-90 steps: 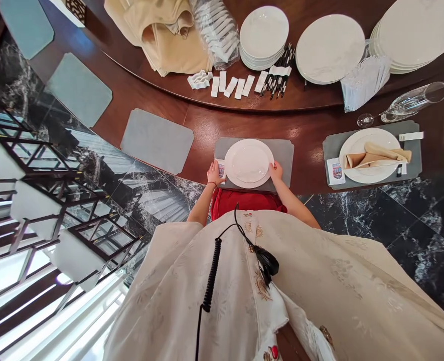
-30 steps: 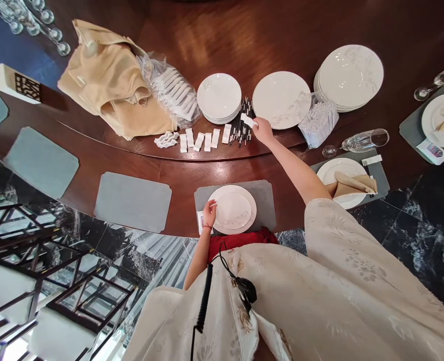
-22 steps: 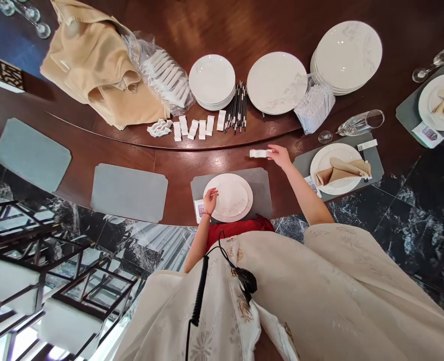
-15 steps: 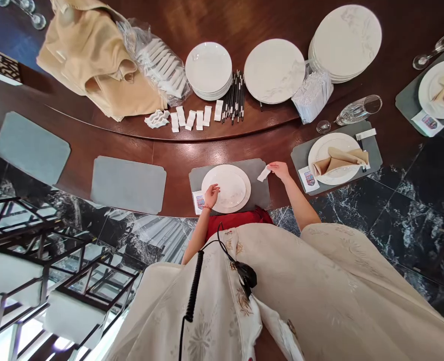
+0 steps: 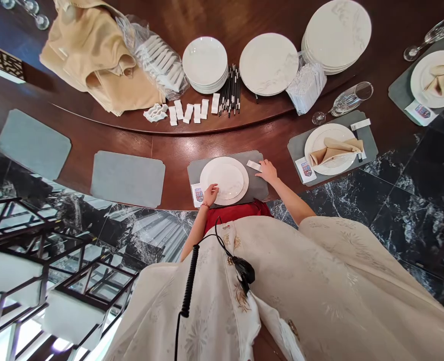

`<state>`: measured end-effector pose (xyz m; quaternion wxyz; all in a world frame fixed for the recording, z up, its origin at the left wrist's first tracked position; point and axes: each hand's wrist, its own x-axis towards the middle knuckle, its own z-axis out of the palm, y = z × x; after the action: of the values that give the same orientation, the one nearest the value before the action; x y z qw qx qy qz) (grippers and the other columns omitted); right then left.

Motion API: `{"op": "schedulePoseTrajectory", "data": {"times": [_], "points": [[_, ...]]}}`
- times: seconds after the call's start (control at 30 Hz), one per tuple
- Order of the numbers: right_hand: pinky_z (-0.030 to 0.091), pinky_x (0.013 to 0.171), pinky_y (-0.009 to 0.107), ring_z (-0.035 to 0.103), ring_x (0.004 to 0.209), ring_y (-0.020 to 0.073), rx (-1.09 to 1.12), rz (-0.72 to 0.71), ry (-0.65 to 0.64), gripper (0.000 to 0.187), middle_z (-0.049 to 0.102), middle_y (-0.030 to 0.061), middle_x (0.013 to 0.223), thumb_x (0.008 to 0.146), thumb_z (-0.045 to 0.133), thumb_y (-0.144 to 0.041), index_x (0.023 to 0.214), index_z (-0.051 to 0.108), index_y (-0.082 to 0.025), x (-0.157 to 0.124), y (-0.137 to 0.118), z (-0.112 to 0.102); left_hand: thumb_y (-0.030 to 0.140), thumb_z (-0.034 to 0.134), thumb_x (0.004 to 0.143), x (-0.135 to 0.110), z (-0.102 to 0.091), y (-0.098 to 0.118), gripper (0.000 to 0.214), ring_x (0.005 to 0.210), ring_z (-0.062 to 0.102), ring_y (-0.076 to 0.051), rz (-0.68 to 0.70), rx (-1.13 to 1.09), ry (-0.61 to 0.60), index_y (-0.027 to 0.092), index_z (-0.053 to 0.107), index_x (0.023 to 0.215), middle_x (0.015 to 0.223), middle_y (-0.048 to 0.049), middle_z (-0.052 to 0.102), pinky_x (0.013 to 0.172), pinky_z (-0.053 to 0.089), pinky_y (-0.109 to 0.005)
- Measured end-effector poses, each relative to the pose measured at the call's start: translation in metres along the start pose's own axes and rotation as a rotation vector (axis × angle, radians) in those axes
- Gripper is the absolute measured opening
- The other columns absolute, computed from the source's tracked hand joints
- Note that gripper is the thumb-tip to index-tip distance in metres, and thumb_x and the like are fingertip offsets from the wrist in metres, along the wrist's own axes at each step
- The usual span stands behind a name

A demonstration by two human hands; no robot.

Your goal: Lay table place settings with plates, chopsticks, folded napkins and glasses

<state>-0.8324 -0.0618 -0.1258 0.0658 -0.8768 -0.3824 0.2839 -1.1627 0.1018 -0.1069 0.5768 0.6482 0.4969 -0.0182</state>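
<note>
A grey placemat (image 5: 257, 188) lies before me, bearing a small white plate (image 5: 227, 175) stacked on a larger white plate (image 5: 205, 168). My right hand (image 5: 269, 172) is at the mat's upper right, its fingers closed on one end of a white chopstick rest (image 5: 253, 165) that is at the mat surface. Over the plates' lower left rim is my left hand (image 5: 210, 194), fingers loosely bent and apart, holding nothing. Beside its wrist, a white card with a printed crest (image 5: 198, 194) sits on the mat's left edge.
Beyond the mat are several loose chopstick rests (image 5: 187, 113), black chopsticks (image 5: 230, 93), stacked bowls or small plates (image 5: 204, 61), large plates (image 5: 336, 32) and tan cloths (image 5: 94, 60). On the right, a laid setting has a folded napkin (image 5: 334, 151) and a glass (image 5: 351, 100).
My right hand has moved left with the chopstick rest, from over the mat's right edge onto its upper right part. The left hand has stayed by the plates. The view has shifted slightly.
</note>
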Motion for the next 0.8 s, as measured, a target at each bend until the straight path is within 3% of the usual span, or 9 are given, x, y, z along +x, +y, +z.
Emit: {"op": "schedulePoseTrajectory", "data": {"times": [0.13,0.33,0.6,0.8], "points": [[0.052,0.106,0.045,0.061,0.121,0.0325,0.036,-0.013,0.028,0.04,0.063,0.0177,0.132,0.088,0.071,-0.019,0.128,0.066,-0.015,0.002,0.013,0.004,0.031,0.065,0.092,0.0,0.0,-0.002,0.039,0.091,0.075,-0.021,-0.009,-0.021,0.02,0.017,0.067,0.128,0.101,-0.0103,0.077,0.092,0.06,-0.039],[0.05,0.109,0.042,0.061,0.124,0.0303,0.09,-0.117,0.055,0.047,0.059,0.0184,0.141,0.091,0.052,-0.007,0.136,0.066,-0.012,0.019,0.02,0.003,0.027,0.061,0.096,-0.004,-0.003,0.01,0.051,0.095,0.075,-0.022,0.01,-0.076,0.061,0.018,0.053,0.146,0.106,-0.0112,0.076,0.093,0.057,-0.038],[0.049,0.112,0.045,0.058,0.128,0.0321,0.105,-0.166,0.064,0.047,0.062,0.0185,0.137,0.089,0.056,-0.009,0.134,0.068,-0.012,0.018,0.02,0.006,0.029,0.062,0.099,-0.008,-0.004,0.022,0.052,0.089,0.075,-0.02,-0.069,-0.21,0.129,0.018,0.049,0.148,0.099,-0.0092,0.077,0.091,0.055,-0.036],[0.047,0.115,0.044,0.057,0.131,0.0307,0.114,-0.152,0.064,0.049,0.061,0.0181,0.14,0.091,0.051,-0.006,0.137,0.067,-0.012,0.015,0.016,0.008,0.041,0.056,0.106,-0.003,-0.001,0.026,0.052,0.09,0.076,-0.019,-0.191,-0.367,0.163,0.018,0.045,0.151,0.108,-0.0134,0.076,0.083,0.053,-0.031]]}}
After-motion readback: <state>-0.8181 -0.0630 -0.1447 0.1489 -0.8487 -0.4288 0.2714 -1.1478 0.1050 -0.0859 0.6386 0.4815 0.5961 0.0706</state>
